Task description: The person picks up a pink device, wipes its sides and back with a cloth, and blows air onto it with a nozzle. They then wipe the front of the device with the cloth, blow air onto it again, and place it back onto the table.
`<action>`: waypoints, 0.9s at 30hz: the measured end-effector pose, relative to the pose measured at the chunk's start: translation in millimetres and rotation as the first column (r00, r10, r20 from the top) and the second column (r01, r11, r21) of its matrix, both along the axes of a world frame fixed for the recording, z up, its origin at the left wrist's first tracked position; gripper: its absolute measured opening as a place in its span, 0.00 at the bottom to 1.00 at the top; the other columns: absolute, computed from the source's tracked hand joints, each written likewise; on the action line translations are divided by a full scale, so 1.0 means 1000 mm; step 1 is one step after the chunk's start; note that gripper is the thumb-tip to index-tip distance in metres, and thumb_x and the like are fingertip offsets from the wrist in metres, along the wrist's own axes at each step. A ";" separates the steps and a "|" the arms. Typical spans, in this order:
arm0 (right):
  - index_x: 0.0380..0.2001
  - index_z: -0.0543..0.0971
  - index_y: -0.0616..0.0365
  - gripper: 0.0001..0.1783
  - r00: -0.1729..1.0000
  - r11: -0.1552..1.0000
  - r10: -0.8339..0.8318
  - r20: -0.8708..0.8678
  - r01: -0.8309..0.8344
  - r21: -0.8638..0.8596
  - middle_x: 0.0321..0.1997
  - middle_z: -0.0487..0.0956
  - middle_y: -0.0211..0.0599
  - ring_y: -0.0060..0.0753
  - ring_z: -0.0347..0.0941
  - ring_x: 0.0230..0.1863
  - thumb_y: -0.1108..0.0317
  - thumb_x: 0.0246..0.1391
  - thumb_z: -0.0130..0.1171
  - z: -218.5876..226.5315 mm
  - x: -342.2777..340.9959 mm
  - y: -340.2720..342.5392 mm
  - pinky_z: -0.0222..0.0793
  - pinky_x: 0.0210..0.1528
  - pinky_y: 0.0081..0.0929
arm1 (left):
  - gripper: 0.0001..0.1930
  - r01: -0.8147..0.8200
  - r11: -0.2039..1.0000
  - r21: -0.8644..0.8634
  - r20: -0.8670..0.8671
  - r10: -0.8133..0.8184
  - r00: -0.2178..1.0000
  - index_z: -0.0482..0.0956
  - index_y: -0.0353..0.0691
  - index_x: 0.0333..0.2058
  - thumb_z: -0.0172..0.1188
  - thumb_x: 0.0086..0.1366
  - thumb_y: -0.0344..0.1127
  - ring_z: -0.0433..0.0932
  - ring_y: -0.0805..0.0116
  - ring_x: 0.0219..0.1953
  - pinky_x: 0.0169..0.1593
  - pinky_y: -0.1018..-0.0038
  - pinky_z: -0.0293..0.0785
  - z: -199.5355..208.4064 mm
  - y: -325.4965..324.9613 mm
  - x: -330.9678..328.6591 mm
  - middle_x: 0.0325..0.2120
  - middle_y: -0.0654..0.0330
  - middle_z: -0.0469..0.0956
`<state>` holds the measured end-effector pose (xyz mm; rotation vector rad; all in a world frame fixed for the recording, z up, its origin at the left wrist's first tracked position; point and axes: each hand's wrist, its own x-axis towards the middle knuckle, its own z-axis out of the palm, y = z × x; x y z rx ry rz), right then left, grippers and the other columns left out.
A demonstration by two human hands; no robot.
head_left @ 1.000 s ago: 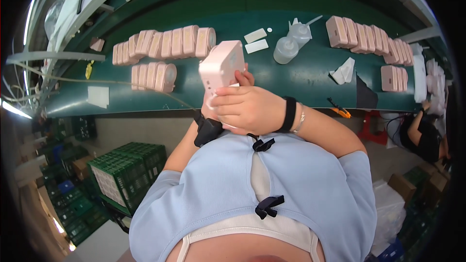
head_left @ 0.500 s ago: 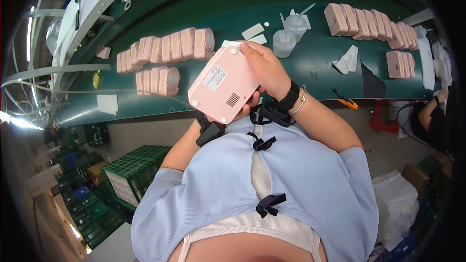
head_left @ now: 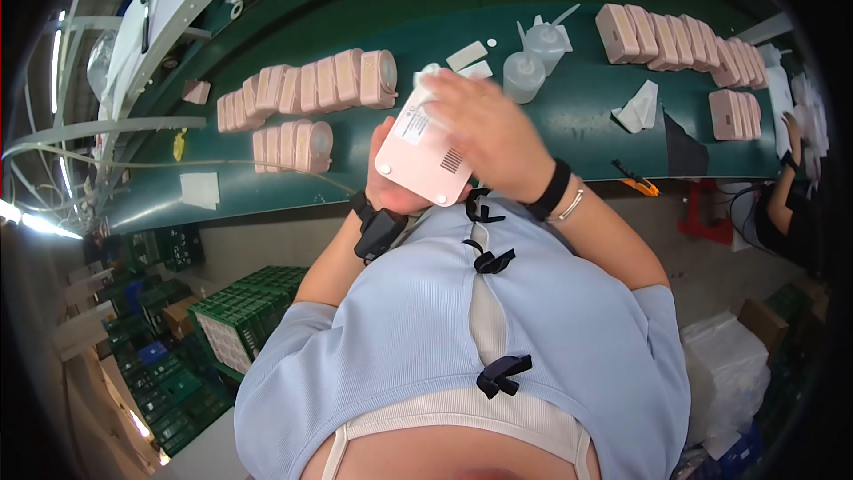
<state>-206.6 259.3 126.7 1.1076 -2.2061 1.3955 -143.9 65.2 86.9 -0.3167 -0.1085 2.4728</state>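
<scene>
A pale pink box-shaped device (head_left: pixel 418 160) is tilted in front of my chest, its underside facing up. That side carries a white label, a slotted vent and small round white feet. My left hand (head_left: pixel 389 192) is closed around the device from below and the left, its fingers mostly hidden beneath. Over the upper right part of the underside lies my right hand (head_left: pixel 498 135), its fingers smeared by motion. A bit of white material (head_left: pixel 427 75) shows at the device's far corner, by the right fingertips; what it is remains unclear.
On the green bench (head_left: pixel 444 27), rows of pink devices stand left (head_left: pixel 306 86) and right (head_left: pixel 662 38). Beyond my hands are clear plastic bottles (head_left: pixel 524 76). A crumpled white cloth (head_left: pixel 636 108) and orange cutter (head_left: pixel 638 183) lie right. Another person's arm (head_left: pixel 782 191) shows far right.
The device has shifted slightly right and tipped. My right hand has moved from gripping its upper right edge onto its underside, and is blurred. My left hand shows more along the left edge.
</scene>
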 end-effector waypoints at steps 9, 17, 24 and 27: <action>0.49 0.78 0.60 0.16 0.895 0.896 0.441 0.063 -0.443 0.025 0.59 0.75 0.43 0.46 0.69 0.62 0.66 0.62 0.50 -0.016 0.018 0.020 0.62 0.64 0.40 | 0.41 0.021 0.998 -0.060 0.063 -0.017 0.998 0.60 0.42 0.66 0.47 0.59 0.62 0.63 0.40 0.63 0.64 0.49 0.62 0.017 0.039 -0.025 0.63 0.42 0.62; 0.23 0.76 0.62 0.21 0.322 0.794 0.155 0.934 0.521 -0.312 0.26 0.78 0.39 0.31 0.75 0.30 0.58 0.66 0.52 -0.144 0.067 0.168 0.73 0.41 0.31 | 0.44 0.144 0.985 -0.100 0.170 -0.126 0.977 0.60 0.41 0.65 0.56 0.56 0.63 0.67 0.40 0.59 0.62 0.51 0.65 -0.018 0.030 -0.037 0.61 0.45 0.64; 0.35 0.75 0.57 0.16 0.163 0.157 -0.344 0.925 0.981 -0.115 0.21 0.74 0.30 0.25 0.70 0.21 0.55 0.62 0.60 -0.355 0.095 0.269 0.69 0.26 0.28 | 0.48 0.201 0.881 -0.428 0.044 -0.202 0.978 0.57 0.43 0.67 0.67 0.51 0.56 0.68 0.48 0.59 0.61 0.54 0.67 -0.003 0.025 -0.019 0.57 0.48 0.67; 0.33 0.72 0.53 0.15 0.119 0.419 0.043 0.992 0.899 -0.126 0.18 0.69 0.23 0.19 0.64 0.17 0.54 0.62 0.59 -0.354 0.093 0.292 0.62 0.19 0.22 | 0.47 0.096 0.448 -0.889 -0.089 -0.374 0.923 0.57 0.43 0.67 0.69 0.50 0.47 0.70 0.53 0.57 0.59 0.58 0.69 -0.009 0.017 -0.022 0.59 0.53 0.68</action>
